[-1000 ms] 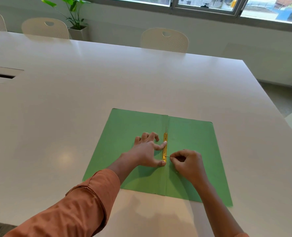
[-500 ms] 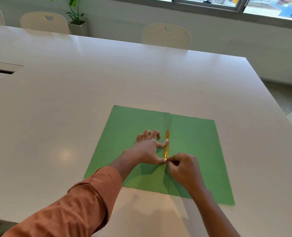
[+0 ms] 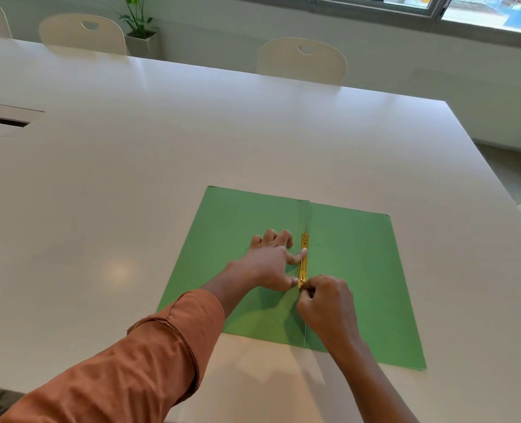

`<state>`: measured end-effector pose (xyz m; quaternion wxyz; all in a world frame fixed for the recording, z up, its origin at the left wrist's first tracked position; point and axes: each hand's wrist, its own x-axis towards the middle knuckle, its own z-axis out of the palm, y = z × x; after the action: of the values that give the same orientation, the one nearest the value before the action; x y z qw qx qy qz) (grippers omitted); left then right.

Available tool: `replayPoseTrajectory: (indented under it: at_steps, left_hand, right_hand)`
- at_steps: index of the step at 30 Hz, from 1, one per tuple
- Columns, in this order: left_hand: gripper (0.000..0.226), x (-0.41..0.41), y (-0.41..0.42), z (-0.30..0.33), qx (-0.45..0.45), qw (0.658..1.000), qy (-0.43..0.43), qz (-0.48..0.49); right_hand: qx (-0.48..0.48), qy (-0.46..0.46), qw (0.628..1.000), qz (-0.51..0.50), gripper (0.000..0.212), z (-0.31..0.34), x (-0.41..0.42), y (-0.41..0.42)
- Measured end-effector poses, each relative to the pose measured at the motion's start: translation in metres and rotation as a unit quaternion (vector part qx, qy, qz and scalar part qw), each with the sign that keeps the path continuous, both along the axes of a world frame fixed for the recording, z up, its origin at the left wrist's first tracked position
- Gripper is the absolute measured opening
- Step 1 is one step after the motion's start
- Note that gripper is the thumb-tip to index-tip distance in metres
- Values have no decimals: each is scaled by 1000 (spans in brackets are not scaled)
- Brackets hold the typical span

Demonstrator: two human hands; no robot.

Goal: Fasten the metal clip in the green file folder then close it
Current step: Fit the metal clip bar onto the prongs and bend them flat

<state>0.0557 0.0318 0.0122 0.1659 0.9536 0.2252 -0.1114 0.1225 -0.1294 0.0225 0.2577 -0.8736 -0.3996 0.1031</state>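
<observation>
Green file folder [image 3: 244, 257] lies open on the table [image 3: 161, 148]; metal clip [image 3: 304, 260] along its spine. Left hand [image 3: 271, 264], fingers spread, pins the clip. Right hand [image 3: 324, 302] pinches its near end. Recommend flattening the prong fully before closing.

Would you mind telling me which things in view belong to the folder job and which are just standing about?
Part of the job:
- green file folder, open flat on the table
- metal clip along its fold
- left hand holding the clip down
- right hand pinching the clip's near end

Just standing about:
- white table
- chairs
- potted plant
</observation>
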Motion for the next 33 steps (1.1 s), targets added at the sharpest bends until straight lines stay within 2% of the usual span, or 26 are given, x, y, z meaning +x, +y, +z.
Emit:
replayPoseTrajectory:
  at_steps: [5, 10, 16, 19, 22, 30, 33]
  left_hand:
    - [62, 4, -2, 8, 31, 1000, 0, -6]
    - [60, 9, -4, 14, 67, 997, 20, -16]
    - [62, 13, -4, 18, 77, 996, 40, -21]
    - [63, 15, -5, 20, 80, 995, 48, -22]
    - [65, 17, -5, 22, 89, 994, 56, -29]
    - [65, 16, -5, 24, 84, 994, 65, -36]
    - [65, 16, -5, 24, 75, 995, 65, -32]
  right_hand:
    - [-27, 49, 998, -36, 16, 9, 2, 10]
    - [-29, 64, 995, -70, 26, 9, 0, 19]
    - [-18, -24, 998, -52, 14, 2, -21, 17]
    - [-32, -67, 997, -35, 16, -2, -28, 14]
    - [-53, -71, 996, -3, 17, -5, -34, 6]
    - [30, -72, 997, 24, 5, -13, -24, -18]
    - [16, -83, 996, 37, 5, -15, -22, -21]
